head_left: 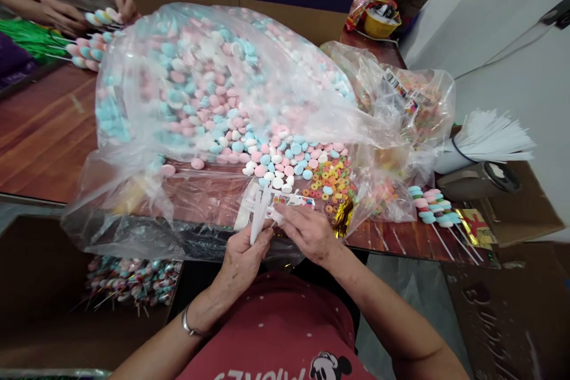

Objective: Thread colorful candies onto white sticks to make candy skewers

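My left hand (243, 258) is curled into a loose fist, thumb up, fingers closed in a pinch, with a bracelet round its wrist. My right hand (307, 231) lies just beside it, palm down, fingertips pinched toward the left; both forearms angle in from below.

At a wooden table (44, 136), a person's left hand (243, 258) grips a bundle of white sticks (260, 214) while the right hand (307, 231) touches the bundle's top with its fingertips. Just beyond the hands, pink, blue and white candies (276, 157) spill from a large clear plastic bag (200, 83), beside a heap of small coloured ring sweets (332, 181). Finished candy skewers (431, 205) lie to the right, near a fan of white sticks (490, 136). Another person's hands (120, 3) work at far left.
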`<state>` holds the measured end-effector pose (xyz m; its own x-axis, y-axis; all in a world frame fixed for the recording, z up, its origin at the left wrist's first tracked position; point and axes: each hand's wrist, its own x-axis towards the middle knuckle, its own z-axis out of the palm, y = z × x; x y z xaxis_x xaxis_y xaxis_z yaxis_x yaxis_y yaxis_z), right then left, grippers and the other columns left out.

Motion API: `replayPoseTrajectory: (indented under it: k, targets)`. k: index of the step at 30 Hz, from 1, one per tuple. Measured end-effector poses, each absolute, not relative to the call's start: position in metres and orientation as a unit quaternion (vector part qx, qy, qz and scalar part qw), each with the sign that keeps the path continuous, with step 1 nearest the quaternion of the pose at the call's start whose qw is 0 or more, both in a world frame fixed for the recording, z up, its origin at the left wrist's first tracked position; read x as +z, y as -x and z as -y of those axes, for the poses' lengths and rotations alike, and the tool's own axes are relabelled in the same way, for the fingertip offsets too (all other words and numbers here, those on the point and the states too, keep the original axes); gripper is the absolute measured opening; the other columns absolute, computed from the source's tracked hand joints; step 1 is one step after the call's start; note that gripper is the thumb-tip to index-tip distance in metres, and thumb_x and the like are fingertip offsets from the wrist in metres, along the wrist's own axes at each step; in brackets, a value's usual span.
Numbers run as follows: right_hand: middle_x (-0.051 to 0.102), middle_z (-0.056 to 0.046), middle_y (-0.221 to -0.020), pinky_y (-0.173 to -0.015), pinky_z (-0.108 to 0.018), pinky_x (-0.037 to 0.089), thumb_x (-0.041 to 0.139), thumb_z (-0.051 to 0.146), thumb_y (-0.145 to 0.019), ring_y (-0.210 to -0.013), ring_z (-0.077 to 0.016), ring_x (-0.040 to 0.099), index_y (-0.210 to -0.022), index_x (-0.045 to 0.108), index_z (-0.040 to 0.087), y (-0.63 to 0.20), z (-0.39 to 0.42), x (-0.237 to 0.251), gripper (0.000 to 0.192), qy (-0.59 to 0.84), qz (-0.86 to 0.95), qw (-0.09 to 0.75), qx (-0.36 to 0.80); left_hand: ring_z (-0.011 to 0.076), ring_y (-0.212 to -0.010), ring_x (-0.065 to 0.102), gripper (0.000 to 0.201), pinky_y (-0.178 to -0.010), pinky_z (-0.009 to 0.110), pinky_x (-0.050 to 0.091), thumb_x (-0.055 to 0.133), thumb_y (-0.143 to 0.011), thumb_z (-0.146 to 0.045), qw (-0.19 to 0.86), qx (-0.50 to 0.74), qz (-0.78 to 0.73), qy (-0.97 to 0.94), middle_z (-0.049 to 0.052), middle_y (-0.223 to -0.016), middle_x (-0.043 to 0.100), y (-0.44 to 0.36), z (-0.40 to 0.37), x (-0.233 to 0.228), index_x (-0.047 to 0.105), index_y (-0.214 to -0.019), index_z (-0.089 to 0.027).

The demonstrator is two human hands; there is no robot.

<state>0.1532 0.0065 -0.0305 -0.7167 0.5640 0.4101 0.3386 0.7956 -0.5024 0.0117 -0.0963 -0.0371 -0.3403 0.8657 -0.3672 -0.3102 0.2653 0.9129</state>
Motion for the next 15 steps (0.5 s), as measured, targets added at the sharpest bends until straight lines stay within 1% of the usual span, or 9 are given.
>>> replayPoseTrajectory:
  k: [2, 4, 7, 8, 10, 12, 15]
  targets:
    - [0.074, -0.007, -0.104, -0.086, -0.03, 0.055, 0.04, 0.028, -0.098, -0.091, -0.0172, 0.068, -0.131, 0.058, 0.021, -0.162, -0.021, -0.025, 0.038, 0.307, 0.897, 0.279, 0.154, 0.0062, -0.043, 0.028, 0.038, -0.042, 0.021, 0.02, 0.073, -0.07, -0.045, 0.527, 0.569, -0.594, -0.215, -0.009, -0.048, 0.034, -0.01, 0.094, -0.037, 0.068, -0.09, -0.013]
    - [0.072, -0.009, -0.102, -0.087, -0.033, 0.052, 0.039, 0.025, -0.098, -0.093, -0.0197, 0.065, -0.123, 0.063, 0.019, -0.171, -0.037, -0.019, 0.034, 0.378, 0.888, 0.245, 0.09, 0.0059, -0.042, 0.028, 0.041, -0.041, 0.02, 0.019, 0.074, -0.069, -0.045, 0.529, 0.576, -0.59, -0.201, -0.009, -0.048, 0.034, -0.008, 0.092, -0.039, 0.067, -0.093, -0.012]
    - [0.069, -0.011, -0.092, -0.084, -0.036, 0.047, 0.045, 0.019, -0.095, -0.092, -0.0241, 0.059, -0.098, 0.07, 0.017, -0.177, -0.054, -0.014, 0.025, 0.414, 0.903, 0.118, 0.016, 0.0056, -0.042, 0.028, 0.039, -0.041, 0.02, 0.018, 0.072, -0.072, -0.045, 0.529, 0.581, -0.586, -0.198, -0.009, -0.047, 0.035, -0.005, 0.092, -0.045, 0.066, -0.093, -0.012]
    - [0.068, -0.011, -0.089, -0.083, -0.036, 0.045, 0.047, 0.017, -0.093, -0.091, -0.0247, 0.058, -0.092, 0.07, 0.016, -0.177, -0.056, -0.014, 0.023, 0.412, 0.907, 0.079, -0.001, 0.0056, -0.042, 0.028, 0.038, -0.04, 0.02, 0.018, 0.071, -0.073, -0.044, 0.528, 0.583, -0.585, -0.2, -0.009, -0.047, 0.035, -0.005, 0.092, -0.047, 0.066, -0.093, -0.012]
    - [0.068, -0.01, -0.087, -0.082, -0.036, 0.043, 0.05, 0.014, -0.091, -0.089, -0.025, 0.056, -0.09, 0.069, 0.016, -0.176, -0.057, -0.015, 0.019, 0.406, 0.913, 0.037, -0.024, 0.0056, -0.042, 0.029, 0.037, -0.04, 0.02, 0.018, 0.07, -0.075, -0.044, 0.529, 0.583, -0.582, -0.204, -0.009, -0.047, 0.035, -0.004, 0.093, -0.05, 0.066, -0.094, -0.012]
    - [0.067, -0.011, -0.088, -0.082, -0.035, 0.042, 0.051, 0.012, -0.09, -0.089, -0.0251, 0.055, -0.093, 0.069, 0.016, -0.175, -0.055, -0.016, 0.019, 0.402, 0.915, 0.029, -0.033, 0.0057, -0.042, 0.029, 0.036, -0.04, 0.02, 0.019, 0.069, -0.076, -0.043, 0.531, 0.582, -0.58, -0.209, -0.009, -0.047, 0.036, -0.004, 0.094, -0.052, 0.066, -0.094, -0.012]
    - [0.067, -0.011, -0.09, -0.08, -0.034, 0.042, 0.048, 0.01, -0.09, -0.089, -0.0247, 0.056, -0.094, 0.068, 0.015, -0.177, -0.057, -0.016, 0.02, 0.404, 0.914, 0.043, -0.012, 0.0059, -0.042, 0.03, 0.035, -0.04, 0.019, 0.02, 0.069, -0.077, -0.043, 0.533, 0.577, -0.581, -0.213, -0.009, -0.048, 0.038, -0.003, 0.094, -0.053, 0.065, -0.094, -0.013]
